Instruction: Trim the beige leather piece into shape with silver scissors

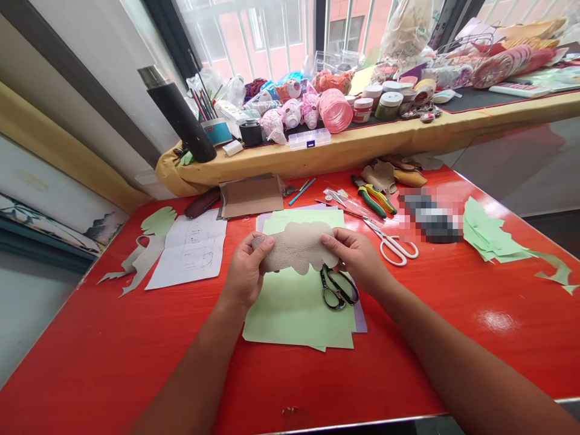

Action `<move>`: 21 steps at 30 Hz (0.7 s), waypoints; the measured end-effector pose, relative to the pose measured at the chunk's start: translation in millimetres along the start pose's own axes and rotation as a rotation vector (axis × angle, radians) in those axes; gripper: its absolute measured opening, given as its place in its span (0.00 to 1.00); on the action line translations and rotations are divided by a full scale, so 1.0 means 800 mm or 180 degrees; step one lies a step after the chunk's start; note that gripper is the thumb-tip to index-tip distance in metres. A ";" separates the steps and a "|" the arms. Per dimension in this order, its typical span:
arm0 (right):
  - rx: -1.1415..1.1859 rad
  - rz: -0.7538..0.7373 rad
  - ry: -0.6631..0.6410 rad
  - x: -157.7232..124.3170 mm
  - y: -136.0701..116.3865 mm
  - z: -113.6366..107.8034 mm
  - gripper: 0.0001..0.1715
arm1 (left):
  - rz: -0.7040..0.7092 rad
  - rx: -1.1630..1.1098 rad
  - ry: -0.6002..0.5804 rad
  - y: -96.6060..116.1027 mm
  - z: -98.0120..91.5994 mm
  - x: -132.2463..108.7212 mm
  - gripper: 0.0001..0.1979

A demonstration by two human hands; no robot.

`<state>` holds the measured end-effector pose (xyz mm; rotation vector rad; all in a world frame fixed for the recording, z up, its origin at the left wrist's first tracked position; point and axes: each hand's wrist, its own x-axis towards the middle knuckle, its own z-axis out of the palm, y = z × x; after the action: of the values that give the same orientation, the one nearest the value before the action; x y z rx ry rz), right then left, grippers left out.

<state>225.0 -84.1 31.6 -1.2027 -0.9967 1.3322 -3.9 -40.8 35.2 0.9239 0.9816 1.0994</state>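
Pinching fingers (265,244): left hand (244,275), right hand (357,257)

White scissors (393,244), green-handled pliers (374,199) and a cardboard box (251,195) lie on the red table (113,350).

Own body, as seen: my left hand (244,275) and right hand (357,257) are bare. Left forearm (194,374) and right forearm (453,356) bare too, uncovered from wrist to edge of view. Fingernails short and plain where visible. Upper arms out of view.
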 end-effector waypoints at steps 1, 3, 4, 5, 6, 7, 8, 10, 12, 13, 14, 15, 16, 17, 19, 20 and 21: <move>0.0019 -0.0011 0.0022 0.000 0.000 -0.001 0.28 | -0.0003 0.0007 0.0022 0.000 0.000 0.000 0.20; 0.0046 -0.0028 0.0045 0.001 0.001 -0.001 0.28 | -0.0012 0.0007 0.0062 0.000 0.000 0.000 0.20; 0.0057 -0.0031 0.0045 0.001 0.001 -0.002 0.28 | -0.0018 0.0006 0.0071 0.000 0.001 0.001 0.20; 0.0068 -0.0035 0.0043 0.002 0.001 -0.002 0.28 | -0.0024 0.0007 0.0076 0.000 0.001 0.001 0.21; 0.0078 -0.0038 0.0039 0.002 0.001 -0.002 0.28 | -0.0031 0.0013 0.0077 0.000 0.001 0.001 0.21; 0.0087 -0.0043 0.0037 0.001 0.001 -0.002 0.28 | -0.0035 0.0021 0.0076 0.001 0.001 0.001 0.21; 0.0097 -0.0049 0.0038 0.001 0.000 -0.002 0.28 | -0.0040 0.0031 0.0071 0.001 0.001 0.001 0.21; 0.0112 -0.0067 0.0047 0.001 -0.001 -0.002 0.28 | -0.0052 0.0059 0.0052 0.002 0.001 0.000 0.21; 0.0121 -0.0082 0.0056 0.000 -0.002 -0.002 0.28 | -0.0063 0.0080 0.0037 0.003 0.001 0.000 0.21; 0.0123 -0.0087 0.0057 0.000 -0.002 -0.002 0.28 | -0.0067 0.0086 0.0038 0.004 0.001 0.000 0.21; 0.0123 -0.0092 0.0056 0.000 -0.002 -0.002 0.28 | -0.0072 0.0091 0.0044 0.004 0.002 0.000 0.21; 0.0120 -0.0095 0.0053 0.000 -0.002 -0.002 0.28 | -0.0077 0.0097 0.0051 0.003 0.002 0.000 0.21; 0.0115 -0.0099 0.0050 0.000 -0.001 -0.002 0.28 | -0.0084 0.0103 0.0057 0.003 0.002 0.000 0.21; 0.0108 -0.0104 0.0047 0.000 -0.001 -0.002 0.28 | -0.0089 0.0111 0.0059 0.003 0.002 0.000 0.21; 0.0088 -0.0110 0.0041 0.001 0.000 -0.003 0.28 | -0.0098 0.0122 0.0049 0.002 0.002 0.000 0.20; 0.0076 -0.0113 0.0036 0.001 0.000 -0.004 0.28 | -0.0108 0.0120 0.0029 0.002 0.001 0.000 0.20; 0.0065 -0.0115 0.0031 0.001 0.000 -0.004 0.28 | -0.0126 0.0104 -0.0010 0.003 -0.001 0.000 0.19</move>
<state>228.3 -83.7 30.9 -1.1698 -0.9914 1.3042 -5.3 -40.1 36.8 0.9286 1.0138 1.0508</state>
